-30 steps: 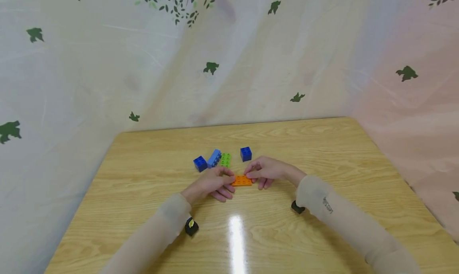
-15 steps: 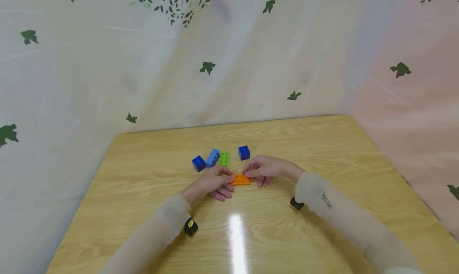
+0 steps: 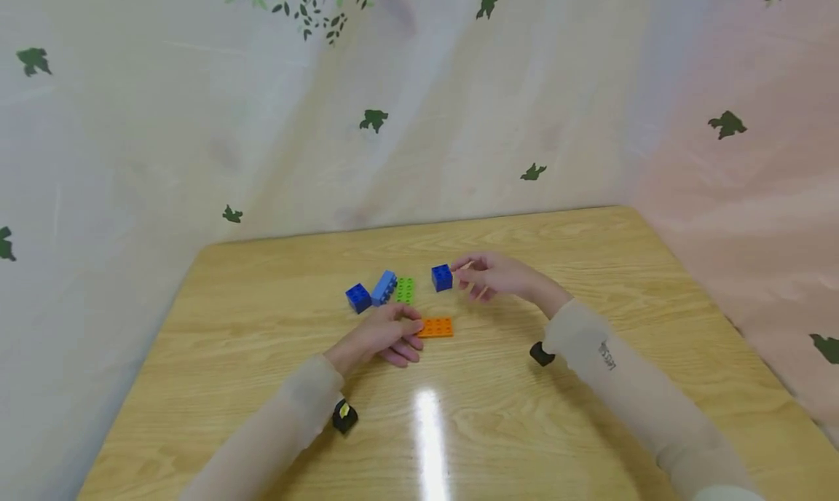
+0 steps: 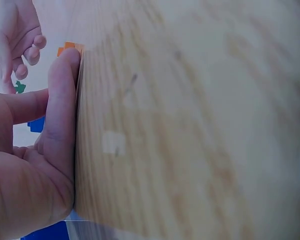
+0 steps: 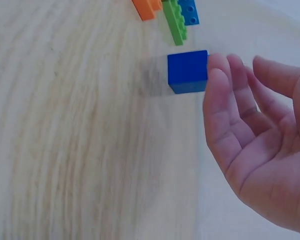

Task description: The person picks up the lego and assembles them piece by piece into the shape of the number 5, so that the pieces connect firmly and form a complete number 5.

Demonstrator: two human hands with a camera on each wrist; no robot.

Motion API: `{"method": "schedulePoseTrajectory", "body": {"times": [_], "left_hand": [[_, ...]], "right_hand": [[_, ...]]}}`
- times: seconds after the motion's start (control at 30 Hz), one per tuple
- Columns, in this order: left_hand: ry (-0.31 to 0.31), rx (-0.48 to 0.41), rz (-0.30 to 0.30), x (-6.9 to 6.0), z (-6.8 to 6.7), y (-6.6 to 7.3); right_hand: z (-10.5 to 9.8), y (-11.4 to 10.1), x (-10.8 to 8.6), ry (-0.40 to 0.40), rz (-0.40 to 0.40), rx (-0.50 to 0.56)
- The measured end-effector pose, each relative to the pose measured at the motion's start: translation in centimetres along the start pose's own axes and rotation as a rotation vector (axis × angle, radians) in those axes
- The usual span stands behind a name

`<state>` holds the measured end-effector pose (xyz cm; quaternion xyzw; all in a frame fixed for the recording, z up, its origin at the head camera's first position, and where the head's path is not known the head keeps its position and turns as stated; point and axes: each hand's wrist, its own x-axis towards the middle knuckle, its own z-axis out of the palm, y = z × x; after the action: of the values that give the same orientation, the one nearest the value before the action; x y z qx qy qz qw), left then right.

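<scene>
My left hand holds the left end of an orange building-block plate, which lies flat on the table with its studs up. In the left wrist view, only a small orange part shows past a fingertip. My right hand hovers just right of a dark blue square block, its fingers loosely bent and nothing between them. From the right wrist, the fingertips appear beside that blue block; whether they touch it I cannot tell.
Beyond my left hand lie another dark blue block, a lighter blue long block on its side and a green plate. A wooden table carries everything. A leaf-patterned cloth hangs behind it.
My right hand has left the orange plate and moved away from me, up beside the dark blue block. My left hand stays at the plate. The head view has shifted slightly.
</scene>
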<state>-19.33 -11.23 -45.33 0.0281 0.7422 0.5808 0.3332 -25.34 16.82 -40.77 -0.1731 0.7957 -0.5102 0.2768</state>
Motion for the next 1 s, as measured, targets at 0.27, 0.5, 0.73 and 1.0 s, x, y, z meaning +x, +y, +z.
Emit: {"method": "schedulePoseTrajectory", "body": {"times": [0.27, 0.5, 0.73, 1.0], "left_hand": [[0.009, -0.011, -0.017, -0.2, 0.1, 0.3], [0.016, -0.043, -0.062, -0.3, 0.1, 1.0], [0.011, -0.051, -0.074, -0.6, 0.2, 1.0], [0.016, -0.037, -0.069, -0.4, 0.5, 1.0]], "right_hand": [[-0.9, 0.6, 0.4, 0.138, -0.042, 0.021], [0.2, 1.3, 1.5, 0.100, -0.053, -0.038], [1.3, 1.3, 2.3, 0.065, 0.015, -0.007], [1.7, 1.1, 2.5, 0.049, 0.058, 0.036]]}}
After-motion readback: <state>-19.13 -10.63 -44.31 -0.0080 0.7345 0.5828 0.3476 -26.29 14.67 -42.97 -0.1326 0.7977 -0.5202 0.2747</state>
